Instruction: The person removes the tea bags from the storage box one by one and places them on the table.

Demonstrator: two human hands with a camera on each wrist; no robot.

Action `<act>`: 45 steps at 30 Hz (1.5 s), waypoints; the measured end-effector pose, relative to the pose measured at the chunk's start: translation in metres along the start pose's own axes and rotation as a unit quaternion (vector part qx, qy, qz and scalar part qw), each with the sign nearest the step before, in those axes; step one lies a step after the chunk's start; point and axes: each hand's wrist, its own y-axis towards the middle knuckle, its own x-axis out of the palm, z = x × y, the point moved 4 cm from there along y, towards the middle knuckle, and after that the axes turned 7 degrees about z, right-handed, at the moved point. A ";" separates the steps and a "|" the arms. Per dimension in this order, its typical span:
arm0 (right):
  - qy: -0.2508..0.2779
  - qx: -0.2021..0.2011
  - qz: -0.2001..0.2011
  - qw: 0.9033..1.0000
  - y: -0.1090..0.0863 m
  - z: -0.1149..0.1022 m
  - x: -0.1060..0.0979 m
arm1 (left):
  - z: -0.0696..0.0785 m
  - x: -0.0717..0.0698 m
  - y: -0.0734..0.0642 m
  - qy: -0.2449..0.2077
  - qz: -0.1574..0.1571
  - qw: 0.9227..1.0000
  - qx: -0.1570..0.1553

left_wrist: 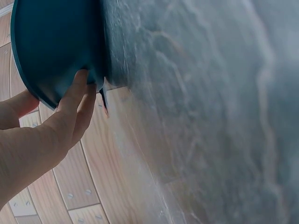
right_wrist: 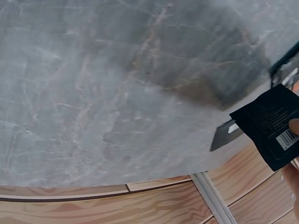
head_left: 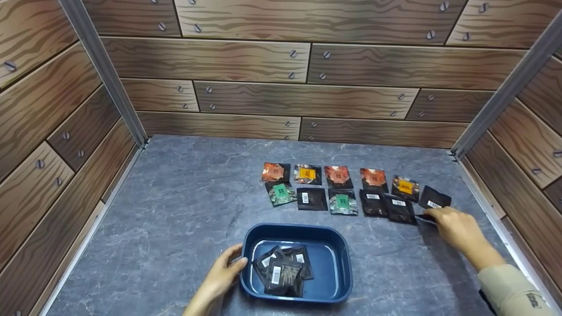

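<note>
In the head view my right hand is low over the right side of the table, pinching a black sachet. The right wrist view shows this sachet's barcode, with the thumb near it. Just beyond lies another black sachet with a white label. My left hand holds the left side of a blue plastic tub, thumb at the rim and fingers against the outer wall. Several black sachets are piled in the tub's left half.
Two rows of sachets lie behind the tub: orange, yellow-labelled, green and black ones. Wood-patterned panels stand along the back and sides of the grey marbled table. Metal posts mark the back corners.
</note>
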 end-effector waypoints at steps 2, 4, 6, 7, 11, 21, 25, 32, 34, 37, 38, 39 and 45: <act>0.001 0.002 -0.008 1.000 -0.004 0.000 0.002 | 0.000 0.000 0.000 -0.001 0.000 1.000 0.000; 0.004 0.008 -0.016 1.000 -0.007 0.000 0.004 | 0.001 0.000 0.000 -0.002 -0.001 1.000 0.001; 0.009 0.015 -0.030 0.999 -0.010 0.001 0.006 | 0.002 0.001 0.000 -0.001 -0.001 1.000 0.003; 0.011 0.019 -0.038 0.999 -0.011 0.001 0.006 | 0.002 0.001 0.000 0.000 -0.001 1.000 0.003; 0.021 0.031 -0.071 0.997 -0.014 0.002 0.010 | 0.003 0.000 0.000 0.005 0.004 1.000 0.003; 0.010 0.030 -0.119 0.992 -0.021 -0.001 0.016 | 0.001 0.000 -0.001 0.006 0.004 1.000 0.001; 0.010 0.030 -0.111 0.993 -0.019 -0.005 0.015 | 0.001 -0.001 -0.002 0.007 0.005 1.000 -0.001; 0.020 -0.029 -0.020 0.999 -0.001 -0.030 0.006 | 0.001 -0.001 -0.002 0.010 0.009 1.000 -0.005; 0.027 -0.055 0.005 0.998 0.007 -0.041 0.002 | 0.001 -0.001 -0.002 0.008 0.009 1.000 -0.005; 0.038 -0.089 0.030 0.995 0.019 -0.059 -0.001 | 0.001 -0.001 -0.002 0.007 0.009 1.000 -0.005; 0.042 -0.100 0.036 0.993 0.023 -0.065 -0.002 | 0.001 0.000 -0.002 0.006 0.008 1.000 -0.006; 0.045 -0.111 0.042 0.992 0.028 -0.072 -0.003 | 0.001 0.000 -0.002 0.006 0.008 1.000 -0.006; 0.061 -0.157 0.048 0.985 0.050 -0.111 -0.008 | 0.002 0.001 0.000 0.006 0.009 1.000 -0.009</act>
